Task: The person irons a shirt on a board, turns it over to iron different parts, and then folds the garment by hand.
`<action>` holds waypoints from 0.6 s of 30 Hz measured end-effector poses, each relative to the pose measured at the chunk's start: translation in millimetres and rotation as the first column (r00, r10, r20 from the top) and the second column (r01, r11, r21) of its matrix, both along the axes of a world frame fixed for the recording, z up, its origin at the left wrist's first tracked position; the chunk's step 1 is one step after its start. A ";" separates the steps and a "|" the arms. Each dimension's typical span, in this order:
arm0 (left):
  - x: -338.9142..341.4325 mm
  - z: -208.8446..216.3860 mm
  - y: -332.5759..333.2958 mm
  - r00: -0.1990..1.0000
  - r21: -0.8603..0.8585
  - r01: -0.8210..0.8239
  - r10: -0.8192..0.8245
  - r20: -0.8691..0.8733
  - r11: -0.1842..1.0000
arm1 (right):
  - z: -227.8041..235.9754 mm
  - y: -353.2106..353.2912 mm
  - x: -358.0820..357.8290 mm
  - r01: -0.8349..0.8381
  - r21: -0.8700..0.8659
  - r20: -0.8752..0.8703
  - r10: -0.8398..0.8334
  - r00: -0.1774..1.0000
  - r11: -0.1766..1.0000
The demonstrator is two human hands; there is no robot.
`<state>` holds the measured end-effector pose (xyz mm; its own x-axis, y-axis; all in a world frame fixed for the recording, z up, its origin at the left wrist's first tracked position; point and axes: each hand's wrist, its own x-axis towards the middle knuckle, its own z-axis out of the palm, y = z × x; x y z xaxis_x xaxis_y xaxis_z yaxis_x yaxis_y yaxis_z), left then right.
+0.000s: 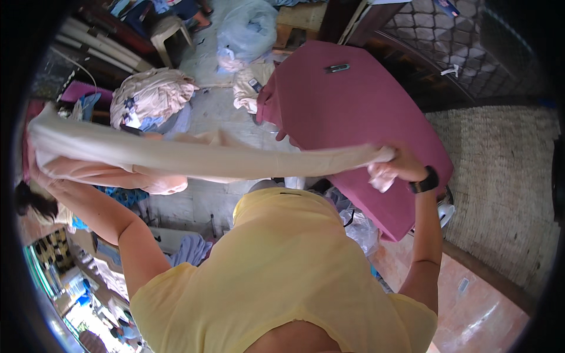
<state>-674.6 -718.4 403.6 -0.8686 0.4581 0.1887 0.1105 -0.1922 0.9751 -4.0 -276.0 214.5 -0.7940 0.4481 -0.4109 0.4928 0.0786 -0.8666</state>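
A long cream garment (223, 157) is stretched across in front of me, blurred by motion; its exact kind is unclear. My right hand (406, 163) is closed on one end of it, with a bunched corner hanging below the fingers, above the edge of a maroon-covered board (353, 106). At the far left, my left hand (39, 172) is at the other end, its fingers mostly hidden by the cloth, which pulls taut from there. Peach folds (118, 173) of the fabric hang below the stretched part on the left.
Small dark thread snips (337, 69) lie on the board. Beyond the cloth are a heaped cream pile (152, 97), a clear bag of pale blue stuff (247, 32) and a plastic stool (169, 35). A woven mat (500, 194) and metal grille (435, 44) lie right.
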 end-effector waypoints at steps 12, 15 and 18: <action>-18.7 2.5 232.8 0.641 0.058 -0.198 0.174 -0.748 0.979 | 84.0 237.7 -79.4 0.177 0.984 -0.153 -0.522 0.839 -0.002; 72.4 20.9 223.3 0.626 0.155 -0.254 0.285 -0.726 0.955 | 125.3 262.9 -50.0 0.096 0.951 -0.238 -0.495 0.836 -0.295; 135.0 -22.1 195.9 0.545 0.026 -0.288 0.186 -0.817 0.957 | 127.5 259.7 -0.7 -0.022 0.912 -0.217 -0.527 0.822 -0.409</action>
